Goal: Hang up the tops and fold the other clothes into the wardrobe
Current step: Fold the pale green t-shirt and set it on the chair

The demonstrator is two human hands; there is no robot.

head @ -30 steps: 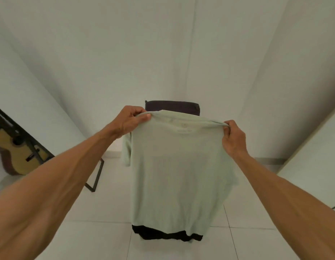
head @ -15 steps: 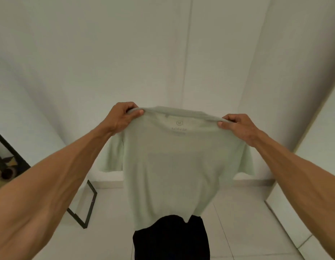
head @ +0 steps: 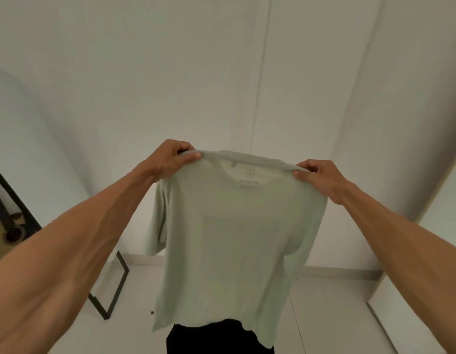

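Head view, single frame.

- Item: pale green T-shirt (head: 234, 238), held up in the air at about chest height in front of the person. It hangs full length and touches nothing but the hands. The printed neck label faces the camera. A squarish darker patch shows through the cloth at mid-body.
- Left grip (head: 170, 159): bare hand clenched on the left shoulder edge of the shirt, thumb on the near face, fingers curled over the top.
- Right grip (head: 321, 178): the same pinch on the right shoulder edge. The neckline between the two is nearly taut.
- Below the hem: a black cloth item (head: 216, 335); I cannot tell what it is or what it lies on.
- Left margin: a black metal frame (head: 111, 297) on the tiled floor (head: 324, 315), with part of a guitar (head: 12, 226) behind it.
- Ahead: a white panelled surface (head: 260, 72) with a vertical seam. It may be wardrobe doors; not confirmed. No hanger in view.

Handling, judged:
- The shirt is light, thin and limp. The left sleeve droops and the hem is uneven, so it holds no shape of its own.
- Not fragile or slippery, and a finger pinch is enough.
- The shoulder seams are the best hold because they keep the neck open for a hanger.
- If one shoulder is let go, the body will probably collapse sideways.
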